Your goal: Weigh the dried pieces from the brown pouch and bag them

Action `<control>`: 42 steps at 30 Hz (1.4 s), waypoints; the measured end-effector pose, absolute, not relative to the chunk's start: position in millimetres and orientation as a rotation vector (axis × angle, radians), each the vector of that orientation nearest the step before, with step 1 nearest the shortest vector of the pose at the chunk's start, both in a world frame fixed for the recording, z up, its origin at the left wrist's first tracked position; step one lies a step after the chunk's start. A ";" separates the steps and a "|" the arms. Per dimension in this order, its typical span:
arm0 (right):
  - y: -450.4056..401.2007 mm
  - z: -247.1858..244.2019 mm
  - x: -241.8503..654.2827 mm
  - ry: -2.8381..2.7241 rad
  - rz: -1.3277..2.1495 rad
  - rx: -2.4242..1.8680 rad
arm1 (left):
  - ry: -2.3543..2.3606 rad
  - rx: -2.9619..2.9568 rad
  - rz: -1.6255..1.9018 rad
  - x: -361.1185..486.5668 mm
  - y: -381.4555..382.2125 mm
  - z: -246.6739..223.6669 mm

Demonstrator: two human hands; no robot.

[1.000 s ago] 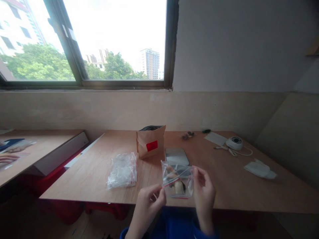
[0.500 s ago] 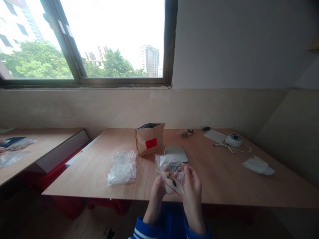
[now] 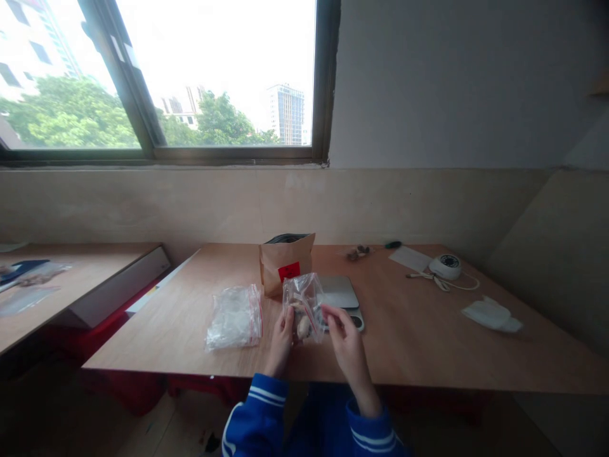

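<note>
A clear plastic zip bag (image 3: 309,292) of pale, lumpy pieces (image 3: 303,327) is held over the brown wooden tabletop (image 3: 428,349), gripped by the curled left hand (image 3: 281,337) and pinched at its right edge by the nearly closed right hand (image 3: 347,339). Behind, a red-labelled brown paper pouch (image 3: 276,270) is partly hidden.

The lower front of the upright brown paper pouch (image 3: 272,270) was partly covered by a clear plastic zip bag (image 3: 301,293), whose pale and brown lumps (image 3: 303,328) were blurred. The left side of a flat silver-topped scale (image 3: 341,292) was hidden. Striped blue sleeves (image 3: 259,409) were cut off by the bottom edge.
</note>
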State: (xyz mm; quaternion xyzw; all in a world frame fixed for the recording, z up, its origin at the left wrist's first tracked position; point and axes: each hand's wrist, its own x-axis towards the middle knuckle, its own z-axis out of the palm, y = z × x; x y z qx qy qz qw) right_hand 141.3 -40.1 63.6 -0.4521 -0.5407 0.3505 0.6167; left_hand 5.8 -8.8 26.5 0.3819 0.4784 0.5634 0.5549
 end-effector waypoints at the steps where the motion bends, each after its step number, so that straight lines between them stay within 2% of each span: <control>1: -32.8 60.8 139.4 -1.284 0.806 -1.031 | 1.137 0.925 1.337 4.0 -6.4 24.9; 5: -3.3 54.8 132.5 -1.423 0.880 -1.011 | 1.157 0.988 1.363 -0.6 -3.7 15.8; 12: 13.3 57.9 130.0 -1.544 1.332 -0.882 | 1.162 0.970 1.428 -5.0 -6.3 7.3; 22: 11.7 55.9 132.7 -1.529 1.230 -0.810 | 1.129 1.012 1.384 -6.1 -9.5 15.0; 31: 15.9 58.3 130.2 -1.579 1.288 -0.899 | 1.045 0.986 1.444 -8.8 -6.7 12.5; 42: 23.8 46.0 135.2 -1.420 1.073 -0.966 | 1.063 0.898 1.382 -5.6 -11.9 24.6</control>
